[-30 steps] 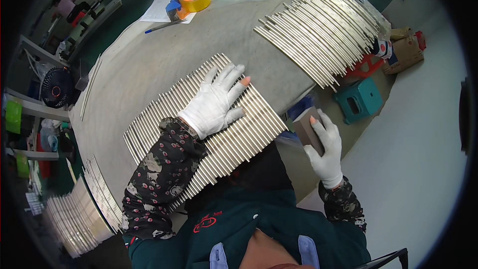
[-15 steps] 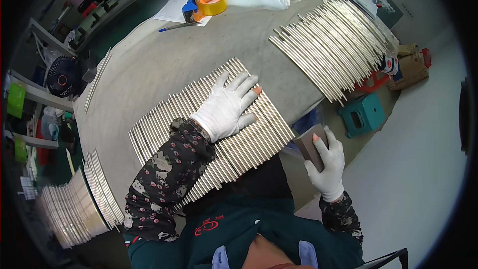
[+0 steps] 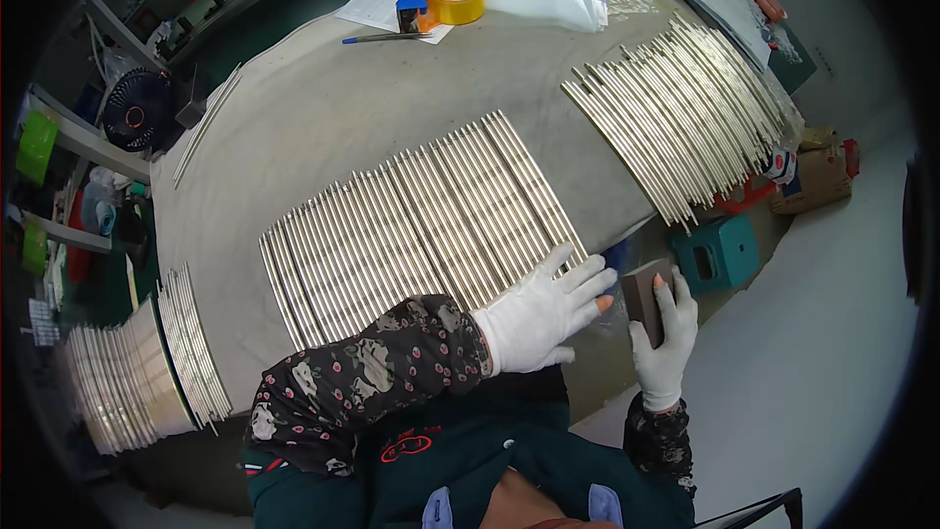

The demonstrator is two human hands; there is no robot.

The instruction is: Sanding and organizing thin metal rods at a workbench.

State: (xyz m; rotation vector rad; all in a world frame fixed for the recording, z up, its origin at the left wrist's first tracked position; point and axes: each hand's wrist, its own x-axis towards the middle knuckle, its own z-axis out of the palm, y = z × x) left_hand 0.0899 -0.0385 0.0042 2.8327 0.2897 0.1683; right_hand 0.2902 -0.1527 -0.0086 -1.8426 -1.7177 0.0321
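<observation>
holding a grey-brown block (image 3: 642, 302) in our right hand (image 3: 668, 341), we have it out past the right edge of the grey table (image 3: 323, 127), with fingers and thumb closed about it. our left hand (image 3: 534, 321) is flat, back up, with nothing in it that we can see; its fingers spread and point right, the tips just beside the block but seemingly not touching it. so our two hands are near one another yet apart.

the row of metal rods (image 3: 392, 225) lies on the table ahead of us and to the left of the right hand. each rod's long axis slants from far left to near right, so the near ends at the row's right side point toward our hands. the left hand is the nearer one: it sits at the near right corner of the row, between the rods and the block.

we cannot tell whether the left palm rests on the rods or hovers above them. the left hand and its flowered sleeve (image 3: 372, 367) hide many near ends of the row. some right fingers are lost behind the block. farther right, a second batch of rods (image 3: 676, 118) lies with uneven ends; at lower left, more rods (image 3: 108, 392) blur, too smeared to count.
</observation>
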